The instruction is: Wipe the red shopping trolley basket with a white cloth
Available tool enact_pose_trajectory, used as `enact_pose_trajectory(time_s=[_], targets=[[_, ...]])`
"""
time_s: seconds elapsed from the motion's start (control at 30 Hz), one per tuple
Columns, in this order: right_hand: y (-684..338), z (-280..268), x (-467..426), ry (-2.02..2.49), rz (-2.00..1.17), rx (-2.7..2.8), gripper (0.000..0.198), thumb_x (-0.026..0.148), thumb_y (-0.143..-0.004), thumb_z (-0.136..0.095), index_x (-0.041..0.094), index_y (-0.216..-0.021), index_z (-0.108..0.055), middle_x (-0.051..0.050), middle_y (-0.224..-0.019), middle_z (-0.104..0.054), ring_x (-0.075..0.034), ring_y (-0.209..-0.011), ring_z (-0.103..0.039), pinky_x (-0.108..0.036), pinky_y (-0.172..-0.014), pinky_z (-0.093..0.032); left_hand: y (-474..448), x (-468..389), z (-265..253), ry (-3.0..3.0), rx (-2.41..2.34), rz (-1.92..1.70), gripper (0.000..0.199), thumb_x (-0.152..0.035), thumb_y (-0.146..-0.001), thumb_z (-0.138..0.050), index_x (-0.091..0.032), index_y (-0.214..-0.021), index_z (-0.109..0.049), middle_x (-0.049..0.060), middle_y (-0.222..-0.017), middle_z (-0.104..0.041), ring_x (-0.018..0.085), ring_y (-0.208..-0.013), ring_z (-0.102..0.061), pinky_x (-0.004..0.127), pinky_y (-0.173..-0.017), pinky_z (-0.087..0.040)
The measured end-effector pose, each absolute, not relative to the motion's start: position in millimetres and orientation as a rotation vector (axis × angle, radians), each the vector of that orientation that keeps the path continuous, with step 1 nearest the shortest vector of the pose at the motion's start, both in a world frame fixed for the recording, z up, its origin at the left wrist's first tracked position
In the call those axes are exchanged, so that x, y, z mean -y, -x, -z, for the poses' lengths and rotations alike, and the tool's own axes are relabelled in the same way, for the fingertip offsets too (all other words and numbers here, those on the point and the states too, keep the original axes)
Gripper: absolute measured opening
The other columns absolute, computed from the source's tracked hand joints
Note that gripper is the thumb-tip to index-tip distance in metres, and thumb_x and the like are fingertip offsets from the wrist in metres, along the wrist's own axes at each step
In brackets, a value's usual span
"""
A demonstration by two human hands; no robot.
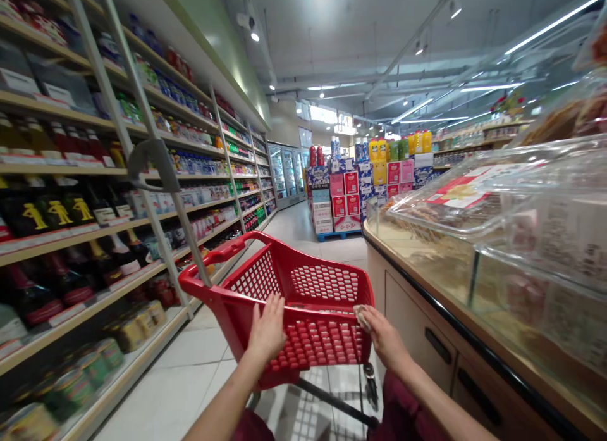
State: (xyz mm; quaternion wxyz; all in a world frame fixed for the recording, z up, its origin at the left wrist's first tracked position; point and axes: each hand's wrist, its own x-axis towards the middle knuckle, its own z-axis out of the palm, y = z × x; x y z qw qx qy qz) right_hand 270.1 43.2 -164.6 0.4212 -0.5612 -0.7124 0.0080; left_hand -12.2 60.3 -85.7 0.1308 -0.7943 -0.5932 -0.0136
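Between the drink shelves and the display case, a red cart is standing close to the case's edge, more floor stretching out on the shelf side. The left hand is lying unclenched over the near rim; the right hand is gripping a pale wad against the corner.

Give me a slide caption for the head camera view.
In a shop, left hand at the near rim of a red cart, right hand holding a pale cloth at its corner.
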Motion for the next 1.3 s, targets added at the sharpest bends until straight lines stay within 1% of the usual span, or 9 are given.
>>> enact_pose_trajectory(time_s=[0.13, 0.3, 0.53, 0.77, 0.9, 1.0, 1.07, 1.2, 1.3], targets=[[-250.0, 153.0, -54.6, 1.561, -0.025, 1.664, 0.042, 0.007, -0.073, -0.034, 0.017, -0.106, -0.058, -0.009, -0.118, -0.053, -0.019, -0.11, -0.048, -0.036, -0.094, -0.038, 25.4, -61.4, 82.7, 2.255, 1.697, 0.027, 0.069, -0.021, -0.065, -0.039, -0.014, -0.132, -0.024, 0.007, -0.143, -0.016, 0.023, -0.131, -0.003, 0.049, -0.104, -0.001], [-199.6, 126.3, -63.7, 1.302, -0.017, 1.863, 0.04, 0.005, -0.075, -0.037, 0.02, -0.106, -0.057, -0.007, -0.117, -0.055, -0.018, -0.11, -0.047, -0.035, -0.095, -0.035, 5.5, -52.7, 82.6, 2.269, 1.718, 0.027, 0.069, -0.026, -0.066, -0.039, -0.013, -0.132, -0.024, 0.007, -0.142, -0.017, 0.024, -0.131, -0.002, 0.05, -0.103, 0.0], [-246.4, 130.3, -69.1, 1.624, 0.019, 1.704, 0.04, 0.004, -0.076, -0.034, 0.014, -0.106, -0.058, -0.013, -0.117, -0.053, -0.022, -0.11, -0.047, -0.04, -0.093, -0.035, -15.4, -44.3, 82.5, 2.269, 1.764, 0.047, 0.069, -0.026, -0.066, -0.039, -0.011, -0.132, -0.024, 0.009, -0.142, -0.017, 0.026, -0.131, -0.001, 0.053, -0.103, 0.001], [-191.8, 124.7, -65.8, 1.209, -0.023, 1.892, 0.037, 0.009, -0.078, -0.038, 0.021, -0.108, -0.057, -0.006, -0.118, -0.054, -0.018, -0.11, -0.047, -0.036, -0.095, -0.036, -22.5, -38.4, 81.4, 2.301, 1.686, 0.095, 0.066, -0.025, -0.068, -0.037, -0.012, -0.132, -0.025, 0.008, -0.141, -0.019, 0.022, -0.131, -0.006, 0.05, -0.104, 0.001], [-225.9, 122.7, -76.2, 1.37, -0.125, 1.601, 0.035, 0.011, -0.075, -0.037, 0.016, -0.101, -0.061, -0.01, -0.113, -0.057, -0.02, -0.104, -0.052, -0.036, -0.092, -0.039, -9.1, -37.0, 75.3, 2.238, 1.719, 0.147, 0.066, -0.021, -0.068, -0.036, -0.009, -0.132, -0.025, 0.009, -0.14, -0.023, 0.022, -0.131, -0.01, 0.046, -0.105, 0.0], [-250.4, 118.1, -88.9, 1.408, -0.148, 1.428, 0.039, 0.013, -0.076, -0.033, 0.013, -0.107, -0.056, -0.011, -0.108, -0.059, -0.018, -0.098, -0.055, -0.033, -0.087, -0.043, -6.3, -37.8, 72.7, 2.216, 1.755, 0.138, 0.066, -0.023, -0.068, -0.037, -0.004, -0.131, -0.026, 0.012, -0.139, -0.025, 0.024, -0.13, -0.012, 0.045, -0.106, -0.003], [-257.5, 118.4, -93.6, 1.4, -0.106, 1.453, 0.04, 0.013, -0.076, -0.031, 0.014, -0.108, -0.055, -0.01, -0.111, -0.057, -0.018, -0.101, -0.054, -0.033, -0.089, -0.042, -7.4, -37.8, 72.5, 2.223, 1.763, 0.132, 0.066, -0.025, -0.069, -0.037, -0.003, -0.13, -0.026, 0.014, -0.139, -0.025, 0.025, -0.13, -0.012, 0.045, -0.106, -0.004], [-267.9, 133.1, -87.4, 1.431, -0.033, 1.572, 0.037, 0.01, -0.071, -0.035, 0.016, -0.097, -0.061, -0.01, -0.114, -0.055, -0.02, -0.107, -0.05, -0.038, -0.094, -0.037, -10.2, -34.7, 75.7, 2.245, 1.744, 0.132, 0.066, -0.023, -0.068, -0.036, -0.006, -0.131, -0.026, 0.011, -0.14, -0.023, 0.023, -0.131, -0.01, 0.043, -0.106, -0.006], [-280.0, 143.3, -78.6, 1.436, 0.064, 1.824, 0.043, 0.011, -0.066, -0.043, 0.017, -0.106, -0.055, -0.01, -0.123, -0.047, -0.022, -0.114, -0.043, -0.04, -0.097, -0.033, -12.8, -30.7, 78.4, 2.225, 1.759, 0.157, 0.068, -0.022, -0.067, -0.037, -0.005, -0.131, -0.024, 0.011, -0.14, -0.022, 0.024, -0.131, -0.009, 0.043, -0.106, -0.008]])
